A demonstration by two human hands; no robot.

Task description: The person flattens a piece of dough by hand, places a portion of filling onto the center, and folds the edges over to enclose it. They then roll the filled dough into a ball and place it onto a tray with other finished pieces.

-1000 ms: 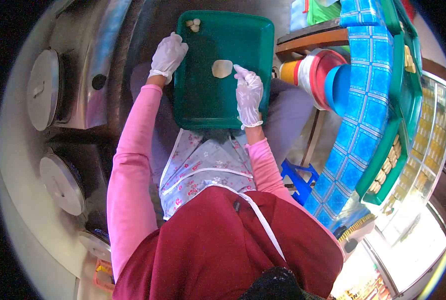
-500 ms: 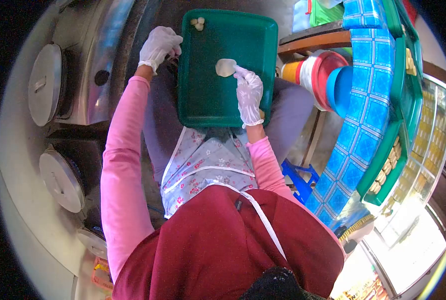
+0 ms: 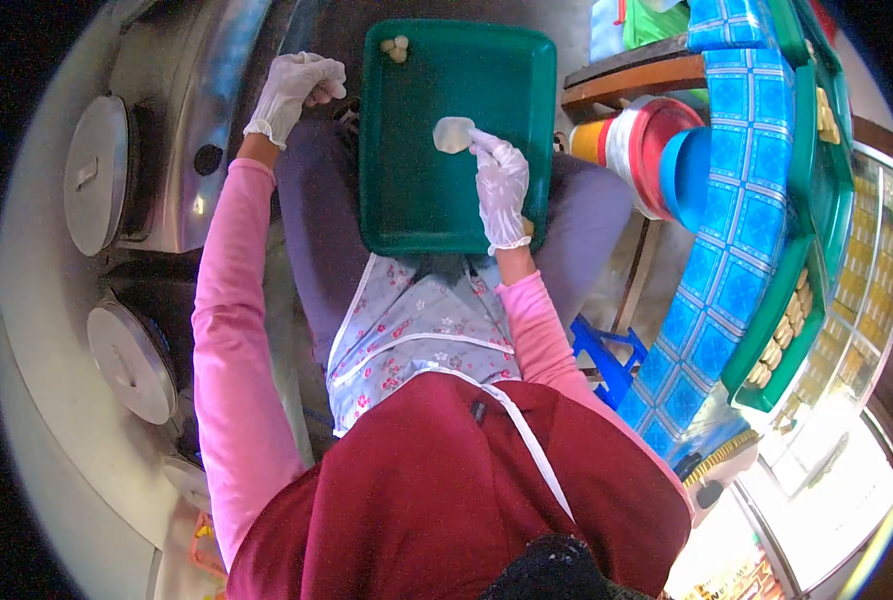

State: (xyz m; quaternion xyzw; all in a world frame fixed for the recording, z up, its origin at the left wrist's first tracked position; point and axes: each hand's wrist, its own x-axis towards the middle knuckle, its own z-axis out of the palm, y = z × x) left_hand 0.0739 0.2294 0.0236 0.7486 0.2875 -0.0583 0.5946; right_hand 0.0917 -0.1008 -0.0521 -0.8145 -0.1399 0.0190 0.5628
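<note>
A green tray (image 3: 406, 215) rests on my lap. Inside it, a thin, pale flattened piece of dough (image 3: 453, 134) is pinched at its right edge by my right hand (image 3: 501, 187), which wears a white glove. Some small round dough balls (image 3: 395, 48) are grouped in the tray's far left corner. My left hand (image 3: 298, 90), also gloved, hovers left of the tray and apart from it. Its fingers are curled together, and whatever may be inside them is hidden.
Metal round lids (image 3: 96, 175) line the left side. To the right stand a blue basin (image 3: 686, 180), a red basin (image 3: 661, 140) and a table with a blue checked cloth (image 3: 731, 260). Beyond the cloth, a green tray (image 3: 766, 396) holds several pale pieces. A blue stool (image 3: 616, 360) is below.
My left hand has moved left, away from the tray's edge. My right hand and the flattened dough have stayed nearly in place.
</note>
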